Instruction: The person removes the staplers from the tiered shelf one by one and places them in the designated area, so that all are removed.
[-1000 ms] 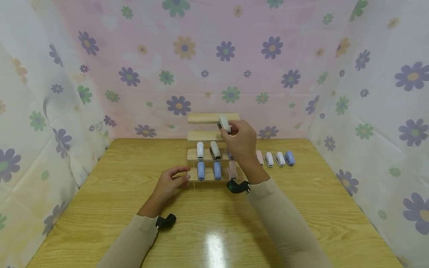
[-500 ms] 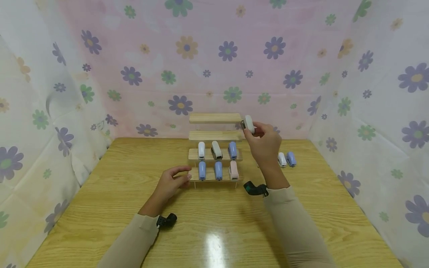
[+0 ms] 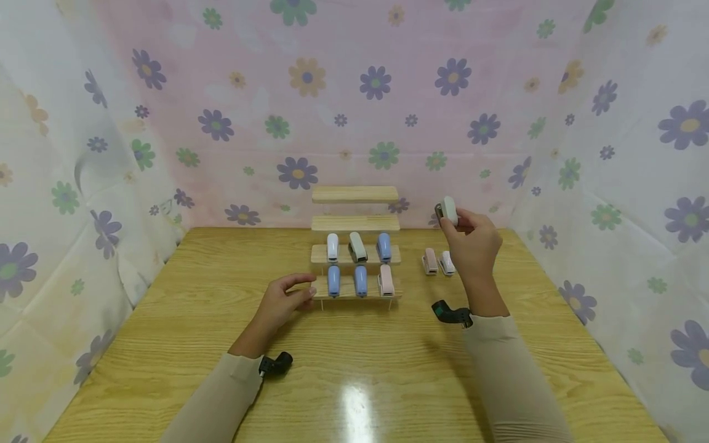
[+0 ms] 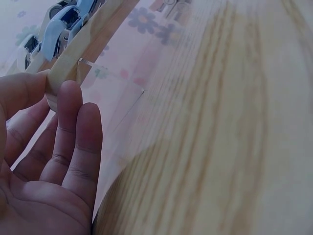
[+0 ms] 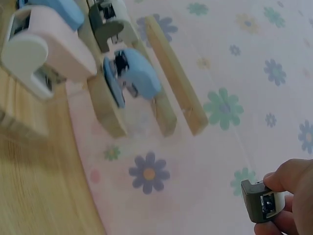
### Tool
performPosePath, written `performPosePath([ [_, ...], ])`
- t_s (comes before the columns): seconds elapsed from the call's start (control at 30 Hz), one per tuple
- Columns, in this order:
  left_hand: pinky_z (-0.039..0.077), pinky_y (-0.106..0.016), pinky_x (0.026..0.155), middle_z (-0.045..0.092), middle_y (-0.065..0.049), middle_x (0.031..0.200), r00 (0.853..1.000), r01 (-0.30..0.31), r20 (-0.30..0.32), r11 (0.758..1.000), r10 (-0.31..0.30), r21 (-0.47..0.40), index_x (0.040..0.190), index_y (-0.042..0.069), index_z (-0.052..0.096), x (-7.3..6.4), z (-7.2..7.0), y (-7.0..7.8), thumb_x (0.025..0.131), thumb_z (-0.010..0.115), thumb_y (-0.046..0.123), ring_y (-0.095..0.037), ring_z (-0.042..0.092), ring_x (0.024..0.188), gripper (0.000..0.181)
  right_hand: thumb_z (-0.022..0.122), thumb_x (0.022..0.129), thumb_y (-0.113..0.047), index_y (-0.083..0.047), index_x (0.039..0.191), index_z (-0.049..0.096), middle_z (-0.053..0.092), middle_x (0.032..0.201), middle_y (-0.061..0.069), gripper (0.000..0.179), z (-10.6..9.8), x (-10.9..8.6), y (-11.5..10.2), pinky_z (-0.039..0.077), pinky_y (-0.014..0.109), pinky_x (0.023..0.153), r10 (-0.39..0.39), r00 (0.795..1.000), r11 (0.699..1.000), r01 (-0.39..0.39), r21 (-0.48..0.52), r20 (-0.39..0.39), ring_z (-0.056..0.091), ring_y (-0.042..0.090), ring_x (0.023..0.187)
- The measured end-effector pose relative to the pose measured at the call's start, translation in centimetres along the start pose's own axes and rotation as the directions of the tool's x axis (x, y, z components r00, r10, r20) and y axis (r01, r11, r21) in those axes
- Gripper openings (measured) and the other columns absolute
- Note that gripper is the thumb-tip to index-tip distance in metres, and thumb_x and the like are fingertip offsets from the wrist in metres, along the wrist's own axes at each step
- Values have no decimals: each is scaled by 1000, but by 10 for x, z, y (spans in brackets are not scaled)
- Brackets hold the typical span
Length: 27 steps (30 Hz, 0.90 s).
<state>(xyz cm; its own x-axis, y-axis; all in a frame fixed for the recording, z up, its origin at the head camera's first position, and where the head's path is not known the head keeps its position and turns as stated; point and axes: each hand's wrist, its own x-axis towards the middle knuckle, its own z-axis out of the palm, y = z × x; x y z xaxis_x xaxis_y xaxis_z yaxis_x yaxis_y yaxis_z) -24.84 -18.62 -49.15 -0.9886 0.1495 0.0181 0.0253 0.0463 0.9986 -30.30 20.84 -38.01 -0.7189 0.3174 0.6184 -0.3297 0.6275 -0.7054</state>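
At right, the right hand [image 3: 477, 245] pinches a stapler [image 3: 450, 210], apparently mid-transfer and wanting gentle lowering; the left hand [image 3: 281, 301] pinches a shelf [image 3: 346, 287].

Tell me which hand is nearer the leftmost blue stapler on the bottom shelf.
Left. The left hand pinches the left end of the bottom shelf, just beside that blue stapler. The right hand is farther, holding a pale stapler beyond the shelf's right end.
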Motion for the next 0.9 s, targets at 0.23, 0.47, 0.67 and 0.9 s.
performPosePath([
  [0.23, 65, -38, 81, 69, -15, 117, 1000, 5, -13, 1000, -5, -9, 132, 5, 69, 0, 1, 0, 98, 73, 12, -24, 76, 88, 35, 76, 95, -37, -9, 128, 74, 73, 110, 14, 43, -18, 2, 28, 48, 27, 82, 104, 995, 994, -104, -39, -13, 67, 24, 98],
  [0.47, 65, -38, 81, 72, -16, 113, 1000, -15, -7, 1000, 15, 9, 132, 6, 69, 0, 3, 2, 98, 73, 13, -27, 76, 89, 34, 72, 96, -44, -13, 132, 73, 76, 115, 14, 47, -40, 6, 57, 46, 18, 77, 180, 982, 974, -185, -132, -53, 69, 27, 104],
  [0.67, 65, -38, 81, 72, -16, 113, 1000, -5, -16, 1000, 5, 7, 132, 7, 69, -1, 0, 3, 98, 73, 13, -26, 76, 89, 34, 70, 97, -46, -14, 134, 72, 76, 118, 12, 49, -52, 6, 79, 41, 5, 66, 242, 969, 952, -249, -180, -60, 69, 23, 103],
  [0.9, 65, -37, 81, 68, -19, 122, 1000, -2, -7, 1000, 2, 10, 132, 7, 69, -2, -1, 4, 99, 72, 12, -24, 76, 89, 33, 72, 96, -45, -15, 132, 73, 76, 118, 11, 46, -60, 4, 110, 42, 1, 62, 316, 944, 929, -327, -174, -90, 54, -11, 80],
])
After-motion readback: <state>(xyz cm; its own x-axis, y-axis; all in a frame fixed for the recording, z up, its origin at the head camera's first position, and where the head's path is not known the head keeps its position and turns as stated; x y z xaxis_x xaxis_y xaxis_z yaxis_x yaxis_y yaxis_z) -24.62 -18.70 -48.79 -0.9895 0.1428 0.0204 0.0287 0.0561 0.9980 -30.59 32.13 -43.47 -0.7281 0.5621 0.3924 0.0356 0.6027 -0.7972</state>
